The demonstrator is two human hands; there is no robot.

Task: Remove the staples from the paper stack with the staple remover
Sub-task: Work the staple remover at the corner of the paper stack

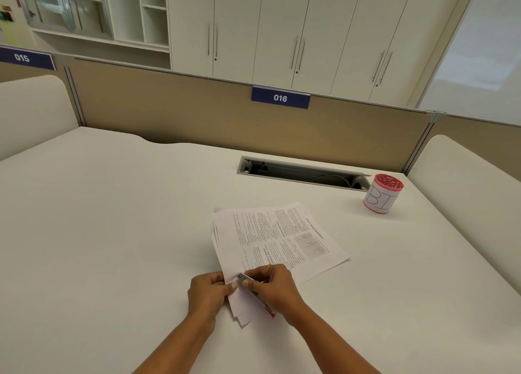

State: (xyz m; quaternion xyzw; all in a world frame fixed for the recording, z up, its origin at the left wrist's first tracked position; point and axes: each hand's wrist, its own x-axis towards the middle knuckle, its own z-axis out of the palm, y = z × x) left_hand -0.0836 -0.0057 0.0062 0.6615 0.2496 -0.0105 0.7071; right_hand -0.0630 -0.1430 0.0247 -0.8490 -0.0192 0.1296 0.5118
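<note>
A white desk (112, 218) is bounded at the back by a tan partition (183, 114), on which a blue 016 label (280, 98) and a 015 label (22, 58) are mounted. White cupboards (282, 21) with slim metal handles are seen behind it, and glass-fronted shelves (64, 6) at the left.

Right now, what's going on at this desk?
A person is working on a paper stack lying on a white desk. The left hand pinches the stack's near corner, while the right hand grips a metal staple remover with its tip at that corner. Whether a staple is out yet can't be seen. A pink cup stands off to the right.
</note>
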